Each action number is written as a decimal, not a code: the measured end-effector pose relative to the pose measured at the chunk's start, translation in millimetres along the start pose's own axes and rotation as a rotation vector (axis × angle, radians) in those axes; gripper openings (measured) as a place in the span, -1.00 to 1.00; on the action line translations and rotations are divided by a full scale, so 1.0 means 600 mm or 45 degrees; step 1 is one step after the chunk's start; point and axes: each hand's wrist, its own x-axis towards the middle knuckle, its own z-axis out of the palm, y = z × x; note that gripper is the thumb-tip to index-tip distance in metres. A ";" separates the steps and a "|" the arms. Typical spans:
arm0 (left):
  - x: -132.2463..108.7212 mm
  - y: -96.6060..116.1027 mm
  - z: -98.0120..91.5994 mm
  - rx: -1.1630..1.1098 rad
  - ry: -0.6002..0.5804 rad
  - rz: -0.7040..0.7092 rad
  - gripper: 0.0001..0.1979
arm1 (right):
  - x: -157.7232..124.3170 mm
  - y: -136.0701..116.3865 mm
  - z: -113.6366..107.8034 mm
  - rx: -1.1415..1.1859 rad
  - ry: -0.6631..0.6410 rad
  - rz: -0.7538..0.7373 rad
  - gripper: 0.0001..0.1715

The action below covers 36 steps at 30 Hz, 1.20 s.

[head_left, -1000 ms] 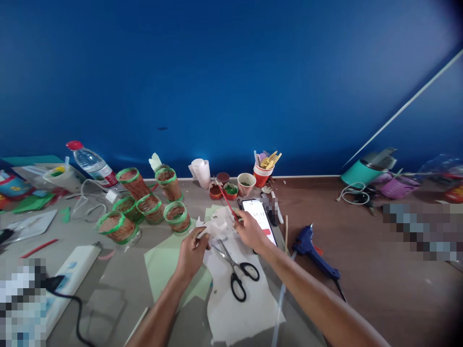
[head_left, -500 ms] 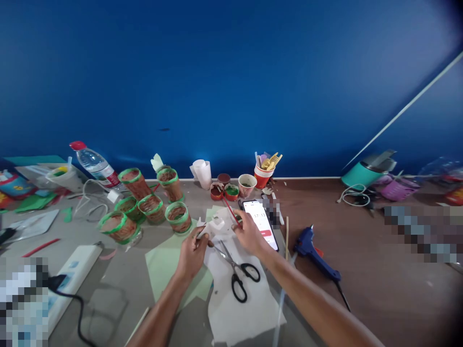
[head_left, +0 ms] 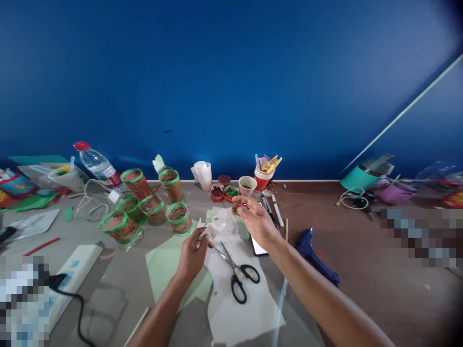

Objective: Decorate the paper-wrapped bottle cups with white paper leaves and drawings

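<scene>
Scissors (head_left: 235, 266), open, beside left hand (head_left: 194, 251)

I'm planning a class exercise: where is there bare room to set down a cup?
Widest is the brown tabletop right of the glue gun, nearer than the teal container. A smaller gray patch lies between the power strip and green paper. It's crowded mid-table, where scissors lie on white paper near the left hand, and back left among cups.
</scene>
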 end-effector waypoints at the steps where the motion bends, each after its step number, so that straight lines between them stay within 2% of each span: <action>1: 0.000 -0.003 0.000 0.006 0.001 -0.005 -0.68 | 0.010 -0.003 0.001 -0.033 0.007 -0.045 -0.55; 6: 0.001 -0.005 -0.001 0.059 -0.025 -0.026 -0.68 | 0.080 -0.023 0.000 -0.363 0.186 -0.181 -0.66; 11: 0.000 0.004 -0.002 0.066 -0.021 -0.049 -0.64 | 0.163 -0.067 0.003 -0.327 0.233 -0.190 -0.88; 15: 0.000 0.012 -0.004 0.099 -0.011 -0.039 -0.64 | 0.209 -0.089 0.009 -0.361 0.246 -0.227 -0.84; 21: 0.000 0.023 -0.007 0.088 -0.016 -0.062 -0.66 | 0.270 -0.076 0.017 -0.500 0.238 -0.233 -0.88; 26: 0.000 0.018 -0.006 0.047 -0.030 -0.053 -0.69 | 0.323 -0.061 0.010 -0.660 0.316 -0.168 -0.90; 32: 0.001 0.005 -0.006 -0.011 -0.031 -0.026 -0.71 | 0.352 -0.045 -0.001 -0.798 0.310 0.032 -0.82; 34: 0.002 0.001 -0.006 -0.010 -0.038 -0.048 -0.69 | 0.348 -0.046 -0.003 -0.831 0.310 0.058 -0.84; 36: 0.002 -0.003 -0.006 -0.013 -0.033 -0.086 -0.66 | 0.331 -0.054 -0.005 -0.858 0.324 0.037 -0.78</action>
